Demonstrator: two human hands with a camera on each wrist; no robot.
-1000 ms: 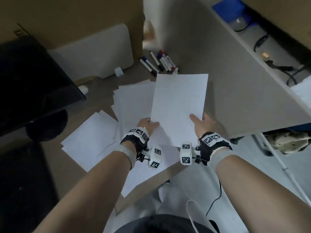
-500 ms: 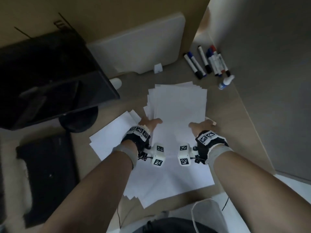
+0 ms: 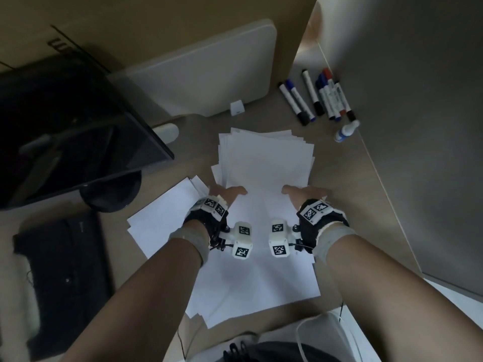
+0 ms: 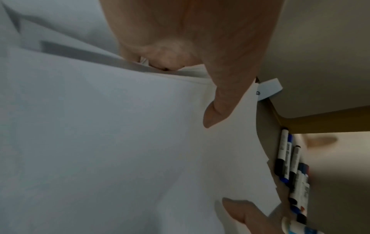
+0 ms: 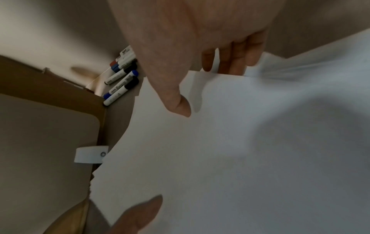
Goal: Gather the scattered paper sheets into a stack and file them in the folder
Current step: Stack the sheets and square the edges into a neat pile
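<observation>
Far left: dark monitor (image 3: 65,131) on its round stand, black keyboard (image 3: 62,278) below. Next, loose paper sheets (image 3: 162,218) fanned across the tan desk (image 3: 347,194). Left hand (image 3: 224,195) clamped on the left edge of the gathered paper stack (image 3: 266,163), thumb on top, fingers tucked beneath. Stack flat at desk centre, edges uneven, overlapping more sheets nearer the body. Right hand (image 3: 304,193) pinching the stack's right edge likewise, thumb above, fingers under. Behind: pale board (image 3: 209,82) propped upright. Far right: whiteboard markers (image 3: 321,95), small bottle (image 3: 346,130).
</observation>
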